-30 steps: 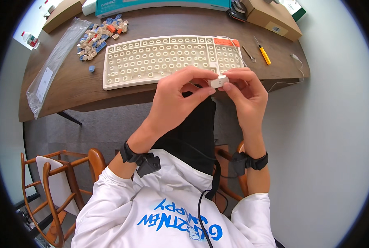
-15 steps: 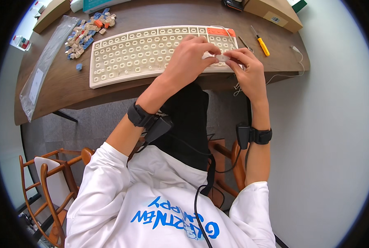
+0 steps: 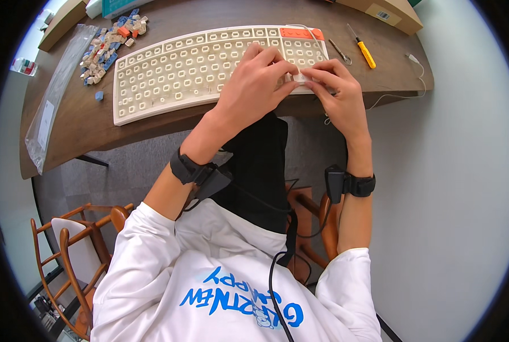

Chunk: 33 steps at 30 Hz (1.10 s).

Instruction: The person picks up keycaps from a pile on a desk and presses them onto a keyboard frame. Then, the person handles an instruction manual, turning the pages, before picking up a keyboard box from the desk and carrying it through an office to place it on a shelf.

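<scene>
A cream keyboard without keycaps, with an orange block at its far right corner, lies on the brown table. My left hand and my right hand meet over its near right corner. Together their fingertips pinch a small white keycap right at the keyboard's surface. Most of the keycap is hidden by my fingers.
A heap of loose keycaps lies at the table's far left, one blue keycap apart from it. A clear plastic bag lies further left. A yellow screwdriver, metal tweezers and cardboard boxes are at the right.
Both hands moved from in front of my chest forward and down onto the keyboard's right end, carrying the white keycap with them.
</scene>
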Motion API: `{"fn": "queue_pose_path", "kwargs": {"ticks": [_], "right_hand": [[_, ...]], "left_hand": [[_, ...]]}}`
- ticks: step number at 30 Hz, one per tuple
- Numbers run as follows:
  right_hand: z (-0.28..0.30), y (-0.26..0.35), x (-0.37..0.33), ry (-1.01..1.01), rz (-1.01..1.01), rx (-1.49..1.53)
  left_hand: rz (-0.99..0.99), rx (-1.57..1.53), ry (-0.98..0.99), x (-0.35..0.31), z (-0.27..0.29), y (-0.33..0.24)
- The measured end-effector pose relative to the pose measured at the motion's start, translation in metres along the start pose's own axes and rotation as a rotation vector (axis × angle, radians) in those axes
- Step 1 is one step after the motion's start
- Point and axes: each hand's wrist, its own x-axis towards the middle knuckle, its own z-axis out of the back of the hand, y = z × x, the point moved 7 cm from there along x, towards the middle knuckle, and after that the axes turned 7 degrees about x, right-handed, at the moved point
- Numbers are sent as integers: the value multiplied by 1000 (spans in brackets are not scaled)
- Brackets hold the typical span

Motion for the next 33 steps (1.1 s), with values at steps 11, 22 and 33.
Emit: {"fn": "queue_pose_path", "kwargs": {"ticks": [11,22,33], "right_hand": [[-3,2,-2,-9,-9,-25],[-4,8,3,-15,-29,-91],[-5,6,0,2,-38,-6]], "left_hand": [[38,-37,24,0,0,-3],[109,-107,38,3,-3,3],[48,-96,12,4,2,-4]]}}
